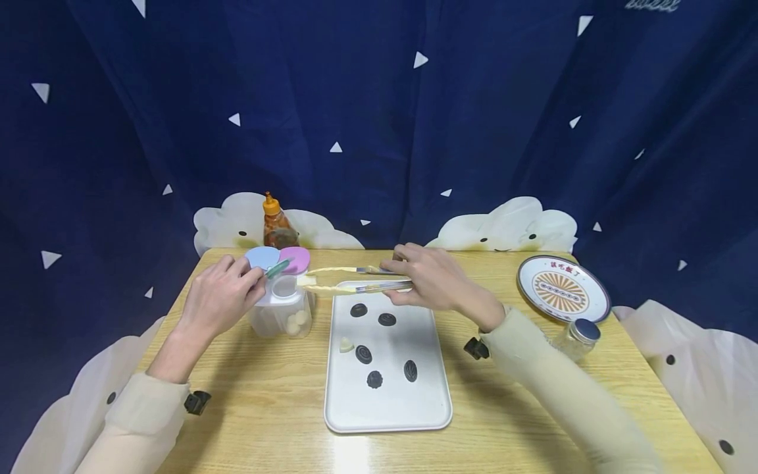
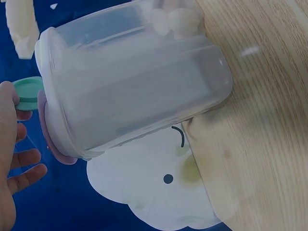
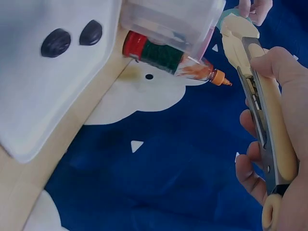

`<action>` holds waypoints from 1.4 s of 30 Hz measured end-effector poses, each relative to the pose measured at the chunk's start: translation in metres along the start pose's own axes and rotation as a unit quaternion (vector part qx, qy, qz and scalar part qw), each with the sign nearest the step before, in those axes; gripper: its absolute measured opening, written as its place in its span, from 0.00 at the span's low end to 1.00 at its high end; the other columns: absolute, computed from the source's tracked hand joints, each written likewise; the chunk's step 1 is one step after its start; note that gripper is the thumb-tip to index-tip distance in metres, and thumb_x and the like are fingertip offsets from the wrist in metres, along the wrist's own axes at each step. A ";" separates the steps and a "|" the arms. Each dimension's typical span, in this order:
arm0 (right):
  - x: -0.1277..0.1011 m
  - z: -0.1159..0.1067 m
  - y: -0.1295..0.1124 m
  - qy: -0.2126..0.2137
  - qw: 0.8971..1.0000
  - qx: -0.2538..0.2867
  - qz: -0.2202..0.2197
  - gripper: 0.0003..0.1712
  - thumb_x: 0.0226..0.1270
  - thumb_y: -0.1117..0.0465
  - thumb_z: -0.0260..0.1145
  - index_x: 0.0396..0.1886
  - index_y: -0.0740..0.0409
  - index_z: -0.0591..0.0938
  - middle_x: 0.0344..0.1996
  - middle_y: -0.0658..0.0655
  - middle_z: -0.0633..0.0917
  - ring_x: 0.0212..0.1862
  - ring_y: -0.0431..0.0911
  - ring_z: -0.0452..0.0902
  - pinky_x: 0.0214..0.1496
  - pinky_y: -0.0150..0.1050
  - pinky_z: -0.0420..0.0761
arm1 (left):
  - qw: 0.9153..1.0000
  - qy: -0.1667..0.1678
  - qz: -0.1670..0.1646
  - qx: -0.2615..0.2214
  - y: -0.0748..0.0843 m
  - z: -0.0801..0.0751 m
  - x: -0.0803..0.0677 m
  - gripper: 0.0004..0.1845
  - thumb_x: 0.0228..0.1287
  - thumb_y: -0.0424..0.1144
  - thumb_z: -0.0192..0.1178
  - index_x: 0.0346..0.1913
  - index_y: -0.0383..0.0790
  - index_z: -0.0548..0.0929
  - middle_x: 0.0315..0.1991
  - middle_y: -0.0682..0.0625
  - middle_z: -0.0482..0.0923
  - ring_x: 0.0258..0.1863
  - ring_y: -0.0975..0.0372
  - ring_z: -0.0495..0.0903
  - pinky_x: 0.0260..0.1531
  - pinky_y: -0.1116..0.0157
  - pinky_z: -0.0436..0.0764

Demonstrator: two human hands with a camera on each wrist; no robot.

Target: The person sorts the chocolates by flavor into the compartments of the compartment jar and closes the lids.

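My left hand (image 1: 222,296) (image 2: 7,144) pinches the green lid flap (image 1: 277,268) (image 2: 26,94) of a clear plastic container (image 1: 281,316) (image 2: 134,82) whose top also has blue and pink flaps. Several white pieces (image 1: 294,321) lie inside the container. My right hand (image 1: 435,280) (image 3: 288,72) grips cream-tipped metal tongs (image 1: 355,280) (image 3: 262,110); they point left, with the tips at the container's open top. A white tray (image 1: 414,401) (image 3: 29,96) in front of the hands carries several dark chocolates (image 1: 387,319) (image 3: 55,42) and one pale piece (image 1: 346,344).
A sauce bottle with an orange cap (image 1: 276,227) (image 3: 163,57) stands behind the container. At the right are a patterned plate (image 1: 562,286) and a small glass jar (image 1: 577,337). A dark blue curtain with white cloud shapes surrounds the wooden table (image 1: 266,408).
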State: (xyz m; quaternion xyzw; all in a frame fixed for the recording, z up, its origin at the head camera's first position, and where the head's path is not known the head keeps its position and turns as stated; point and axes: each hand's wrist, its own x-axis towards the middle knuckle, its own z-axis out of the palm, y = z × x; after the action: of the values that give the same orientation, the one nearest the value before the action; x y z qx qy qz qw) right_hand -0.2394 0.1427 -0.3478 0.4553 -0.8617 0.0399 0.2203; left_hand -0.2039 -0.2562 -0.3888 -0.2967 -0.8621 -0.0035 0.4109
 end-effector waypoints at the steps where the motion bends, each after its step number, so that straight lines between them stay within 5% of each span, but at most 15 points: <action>1: 0.003 0.001 -0.001 -0.001 1.000 0.003 0.001 0.26 0.62 0.40 0.73 0.54 0.48 0.90 0.34 0.50 0.80 0.30 0.42 0.71 0.24 0.36 0.71 | 1.000 0.000 0.000 0.000 0.000 0.000 0.000 0.07 0.66 0.39 0.58 0.34 0.39 0.82 0.26 0.44 0.77 0.24 0.52 0.72 0.16 0.63 0.68; 22: 0.028 0.013 -0.009 -0.001 1.000 0.021 -0.001 0.24 0.62 0.40 0.73 0.52 0.47 0.90 0.32 0.47 0.80 0.30 0.40 0.71 0.22 0.35 0.70 | 1.000 -0.001 0.005 0.000 0.001 0.001 0.000 0.07 0.65 0.39 0.59 0.34 0.38 0.82 0.27 0.44 0.77 0.24 0.51 0.72 0.16 0.63 0.68; 42: -0.027 0.007 0.000 -0.032 0.999 0.009 -0.015 0.24 0.56 0.39 0.75 0.48 0.45 0.88 0.31 0.48 0.78 0.27 0.39 0.68 0.21 0.33 0.69 | 1.000 0.001 0.002 0.004 0.000 0.003 -0.002 0.14 0.72 0.42 0.51 0.33 0.38 0.82 0.26 0.43 0.77 0.24 0.50 0.73 0.15 0.62 0.69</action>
State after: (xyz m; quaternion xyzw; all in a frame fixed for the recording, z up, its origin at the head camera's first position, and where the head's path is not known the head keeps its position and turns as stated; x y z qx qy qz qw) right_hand -0.2283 0.1616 -0.3651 0.4709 -0.8611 0.0295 0.1894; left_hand -0.2050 -0.2566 -0.3921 -0.2964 -0.8611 0.0001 0.4131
